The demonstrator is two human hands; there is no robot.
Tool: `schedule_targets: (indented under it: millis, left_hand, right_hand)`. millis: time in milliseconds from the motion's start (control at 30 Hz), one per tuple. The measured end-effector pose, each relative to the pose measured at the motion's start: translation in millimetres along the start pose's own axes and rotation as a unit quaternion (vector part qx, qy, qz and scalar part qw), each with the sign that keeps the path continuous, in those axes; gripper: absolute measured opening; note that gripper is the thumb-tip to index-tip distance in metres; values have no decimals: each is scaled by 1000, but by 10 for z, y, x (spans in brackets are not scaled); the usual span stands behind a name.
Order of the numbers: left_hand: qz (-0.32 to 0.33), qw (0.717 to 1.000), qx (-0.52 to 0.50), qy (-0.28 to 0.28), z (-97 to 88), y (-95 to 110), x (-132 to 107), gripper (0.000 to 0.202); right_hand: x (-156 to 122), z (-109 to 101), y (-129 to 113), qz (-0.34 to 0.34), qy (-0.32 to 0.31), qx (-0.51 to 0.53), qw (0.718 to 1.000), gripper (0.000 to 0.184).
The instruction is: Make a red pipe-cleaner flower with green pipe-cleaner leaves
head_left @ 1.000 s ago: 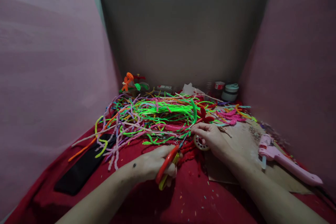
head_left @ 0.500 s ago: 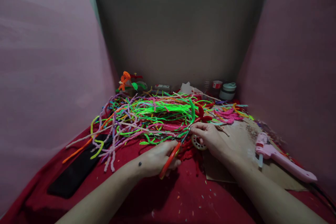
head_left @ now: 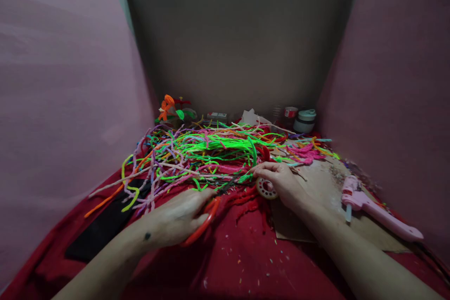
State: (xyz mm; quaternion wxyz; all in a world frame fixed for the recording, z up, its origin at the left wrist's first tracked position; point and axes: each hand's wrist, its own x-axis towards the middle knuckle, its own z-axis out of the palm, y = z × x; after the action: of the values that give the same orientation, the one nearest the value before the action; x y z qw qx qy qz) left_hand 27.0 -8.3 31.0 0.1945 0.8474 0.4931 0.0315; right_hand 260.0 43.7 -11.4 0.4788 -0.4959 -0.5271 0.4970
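My left hand [head_left: 176, 218] grips red-handled scissors [head_left: 204, 218], low over the red cloth [head_left: 246, 262], with the blades pointing right toward a green pipe cleaner. My right hand [head_left: 279, 180] pinches that green pipe cleaner [head_left: 251, 152], which rises out of a big tangled pile of coloured pipe cleaners [head_left: 204, 152]. A small white spool [head_left: 265, 190] lies under the right hand's fingers.
A pink glue gun [head_left: 372, 211] lies on a cardboard sheet [head_left: 323, 187] at the right. A black flat case [head_left: 105, 225] sits at the left. Pipe-cleaner flowers [head_left: 172, 108], small jars [head_left: 304, 121] and a box stand at the back. Pink walls and a cardboard back panel enclose the space.
My left hand has lowered and moved left with the scissors, which now lie flatter near the cloth. My right hand has shifted slightly left, keeping its pinch on the green pipe cleaner.
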Motion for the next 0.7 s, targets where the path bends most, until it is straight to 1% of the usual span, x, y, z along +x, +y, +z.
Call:
schedule_targets:
  millis: [67,133,167,200,233,267,333,400,467,500,567,700]
  left_hand:
    - [-71,994,78,34,8,-131,10,25]
    - [-135,979,144,44,12,-239,39,30]
    - [-152,973,168,50,12,-268,57,32]
    - [-155,969,183,63,12,-276,76,32]
    - [-144,968,188,84,14,-259,97,31]
    - [-119,970,181,114,20,-219,121,30]
    - [-38,972,135,189,52,-84,183,28]
    - [53,962,79,257,109,81,269,26]
    - [128,946,64,290,179,222,376,26]
    - [146,936,69,313,214,271,433,26]
    - [166,925,95,329,274,324,544,26]
    - [183,911,123,349,330,311,680,26]
  right_hand:
    - [-11,-6,-10,-2,-7,19,1000,14]
    - [-27,-8,-23,-23,-22,29,999,15]
    - [-36,-6,-30,-34,-29,32,998,15]
    - [-45,-3,-35,-39,-38,36,998,16]
    - [-54,2,-38,-39,-47,42,997,16]
    - [-63,8,-38,-40,-56,49,996,17]
    - [-76,19,-30,-44,-72,63,994,18]
    - [-87,27,-22,-55,-89,78,991,20]
    - [-100,32,-27,-60,-98,90,989,19]
    - [-108,35,-36,-58,-98,94,989,18]
    - [-126,40,-57,-51,-90,90,991,16]
    - [-131,54,-57,-62,-81,79,992,21]
